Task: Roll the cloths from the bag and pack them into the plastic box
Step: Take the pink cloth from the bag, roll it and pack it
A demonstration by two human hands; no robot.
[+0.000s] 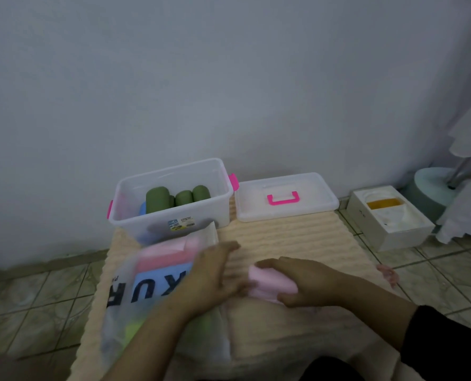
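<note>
A pink cloth [267, 284] lies partly rolled on the beige mat [297, 237] in front of me. My right hand [306, 281] curls over the roll and grips it. My left hand [215, 273] lies flat with straight fingers at the roll's left end, over the edge of the frosted plastic bag [152, 292]. The bag holds folded pink, blue and yellow-green cloths. Behind it stands the clear plastic box [220, 199] with pink latches, containing several green rolled cloths [185, 198] and a blue one [143, 209].
The box's clear lid [285, 198] with a pink handle lies on the mat to the right of the box. A white cardboard box [388, 215] sits on the tiled floor at the right, beside a round stand base. The wall runs close behind.
</note>
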